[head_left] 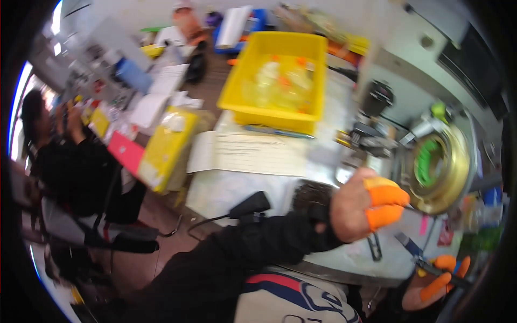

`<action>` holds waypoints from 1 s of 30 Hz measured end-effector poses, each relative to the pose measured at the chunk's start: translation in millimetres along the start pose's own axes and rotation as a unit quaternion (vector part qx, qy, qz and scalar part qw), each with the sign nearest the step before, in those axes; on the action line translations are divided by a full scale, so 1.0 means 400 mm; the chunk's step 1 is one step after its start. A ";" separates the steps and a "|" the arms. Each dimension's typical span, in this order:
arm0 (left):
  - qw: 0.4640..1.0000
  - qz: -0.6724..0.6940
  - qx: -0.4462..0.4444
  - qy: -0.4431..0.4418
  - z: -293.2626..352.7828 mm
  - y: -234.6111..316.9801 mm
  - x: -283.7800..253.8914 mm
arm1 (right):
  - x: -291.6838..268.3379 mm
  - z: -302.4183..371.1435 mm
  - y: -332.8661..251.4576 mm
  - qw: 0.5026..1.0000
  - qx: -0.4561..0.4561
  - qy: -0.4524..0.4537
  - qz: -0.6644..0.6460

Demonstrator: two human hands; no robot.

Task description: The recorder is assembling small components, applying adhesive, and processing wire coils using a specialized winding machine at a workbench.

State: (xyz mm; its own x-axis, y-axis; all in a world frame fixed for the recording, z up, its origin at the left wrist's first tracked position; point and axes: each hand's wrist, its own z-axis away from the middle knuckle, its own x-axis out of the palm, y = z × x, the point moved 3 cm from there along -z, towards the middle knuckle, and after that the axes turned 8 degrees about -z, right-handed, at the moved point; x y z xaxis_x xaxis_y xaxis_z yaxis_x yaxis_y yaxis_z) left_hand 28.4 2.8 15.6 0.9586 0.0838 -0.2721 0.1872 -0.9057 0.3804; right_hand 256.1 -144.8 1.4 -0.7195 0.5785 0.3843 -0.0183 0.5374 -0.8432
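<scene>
Cream fabric with red and navy bands (280, 288) lies across the wearer's lap, crossed by a black sleeve (264, 245) reaching to the left hand (360, 211). That hand is closed, orange cots (385, 216) on its curled fingers, above the bench (344, 264); whether it grips something small cannot be told.

At the lower right, beside the bench edge, the right hand (434, 287) is bent around a slim tool (430, 267), with orange cots on these fingers too. The tool is dark and narrow, slanting from a straight blue-grey end over the bench down to a black end past the fingers; blur hides its exact kind.

Toward the far side stands a rectangular yellow plastic bin (232, 102) with sloping walls, holding several translucent bottles (267, 78) with orange caps. Behind it, a blue tray (262, 21) carries white papers (235, 26). Near the left wrist, a dark square dish (312, 195) contains small dark pieces, too blurred to identify. On the right, a gold-coloured round bowl (464, 161) has a bright green ring (424, 162) inside. An open notebook (261, 153) lies just in front of the bin.
</scene>
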 end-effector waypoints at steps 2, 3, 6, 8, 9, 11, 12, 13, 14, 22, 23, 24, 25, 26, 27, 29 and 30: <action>0.996 -0.052 -0.008 -0.067 0.006 -0.007 -0.025 | 0.190 0.023 -0.023 0.923 -0.266 -0.069 0.271; 0.996 -0.047 -0.015 -0.078 -0.009 -0.006 -0.018 | 0.206 0.015 -0.026 0.909 -0.272 -0.053 0.311; 0.997 -0.043 -0.045 -0.034 0.003 -0.011 -0.008 | 0.253 -0.016 -0.036 0.911 -0.249 -0.090 0.315; 0.996 -0.035 -0.069 -0.053 0.003 -0.010 -0.001 | 0.274 -0.036 -0.055 0.918 -0.230 -0.120 0.299; 0.995 -0.033 -0.077 -0.044 0.003 -0.009 0.000 | 0.283 -0.044 -0.065 0.924 -0.218 -0.138 0.284; 0.995 -0.031 -0.086 -0.037 0.004 -0.006 0.001 | 0.297 -0.054 -0.074 0.932 -0.194 -0.177 0.250; 0.995 -0.038 -0.086 -0.036 0.006 -0.003 0.000 | 0.302 -0.056 -0.072 0.935 -0.180 -0.198 0.230; 0.995 -0.045 -0.085 -0.034 0.008 -0.001 -0.003 | 0.304 -0.057 -0.065 0.936 -0.179 -0.199 0.230; 0.995 -0.045 -0.086 -0.034 0.007 0.001 -0.006 | 0.308 -0.055 -0.057 0.935 -0.183 -0.220 0.211; 0.992 -0.069 -0.089 -0.055 0.001 0.003 -0.008 | 0.361 -0.044 -0.007 0.957 -0.126 -0.250 0.076; 0.992 -0.071 -0.090 -0.054 0.002 0.000 -0.010 | 0.363 -0.044 -0.001 0.958 -0.120 -0.251 0.068; 0.993 -0.070 -0.072 -0.058 0.000 -0.001 -0.010 | 0.363 -0.043 -0.002 0.958 -0.120 -0.252 0.069; 0.994 -0.070 -0.054 -0.061 0.000 -0.001 -0.010 | 0.364 -0.042 -0.001 0.956 -0.114 -0.259 0.075; 0.994 -0.071 -0.055 -0.060 0.001 -0.002 -0.011 | 0.364 -0.042 0.000 0.955 -0.107 -0.266 0.081; 0.995 -0.065 -0.048 -0.062 0.002 -0.002 -0.010 | 0.363 -0.043 -0.001 0.954 -0.107 -0.267 0.081; 0.995 -0.060 -0.042 -0.063 0.006 -0.002 -0.010 | 0.364 -0.043 -0.002 0.948 -0.118 -0.278 0.100; 0.995 -0.049 -0.055 -0.065 0.009 -0.003 -0.010 | 0.365 -0.043 -0.002 0.948 -0.117 -0.279 0.099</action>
State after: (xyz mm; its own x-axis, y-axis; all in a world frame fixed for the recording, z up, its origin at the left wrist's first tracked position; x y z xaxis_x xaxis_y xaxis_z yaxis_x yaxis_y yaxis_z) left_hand 23.7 2.0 12.9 0.9005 0.1084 -0.4210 0.3068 -0.8447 0.4386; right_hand 162.9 -50.4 64.7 -0.9492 0.3024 -0.0874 0.2636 0.6117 -0.7459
